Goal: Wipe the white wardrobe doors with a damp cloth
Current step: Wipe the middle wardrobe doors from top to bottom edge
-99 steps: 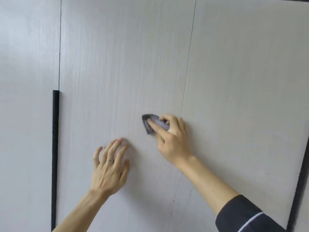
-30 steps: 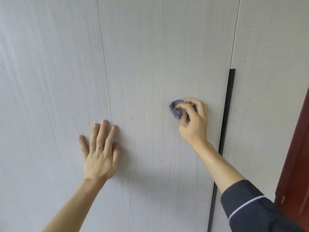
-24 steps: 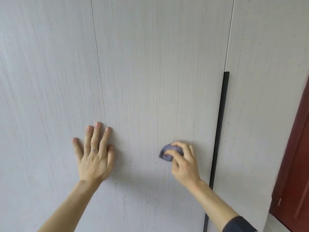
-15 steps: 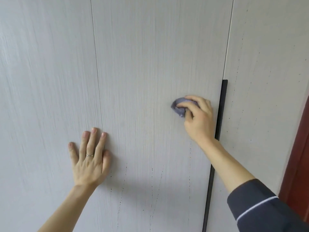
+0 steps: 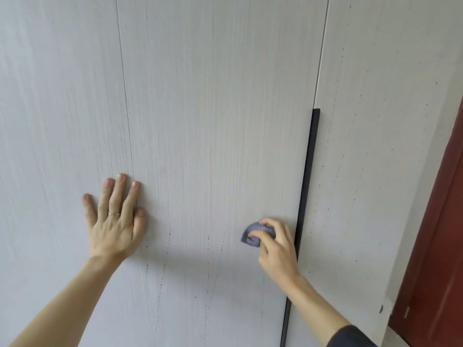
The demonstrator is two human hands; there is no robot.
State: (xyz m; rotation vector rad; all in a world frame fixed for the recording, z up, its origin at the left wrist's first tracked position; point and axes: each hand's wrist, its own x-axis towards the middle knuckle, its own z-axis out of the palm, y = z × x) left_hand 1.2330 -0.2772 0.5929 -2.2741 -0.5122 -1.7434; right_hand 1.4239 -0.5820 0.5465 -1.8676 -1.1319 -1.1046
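- Left hand (image 5: 114,221) lies flat, fingers straight, across the seam (image 5: 125,108) at centre left, likely bracing the wardrobe doors (image 5: 213,121).
- Right hand (image 5: 275,249) clutches the bunched cloth (image 5: 250,236) at lower right, pressing it beside the black handle (image 5: 307,184), near dark specks (image 5: 208,237).

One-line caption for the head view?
Right hand holds a grey-blue cloth against the white wardrobe door; left hand rests flat.
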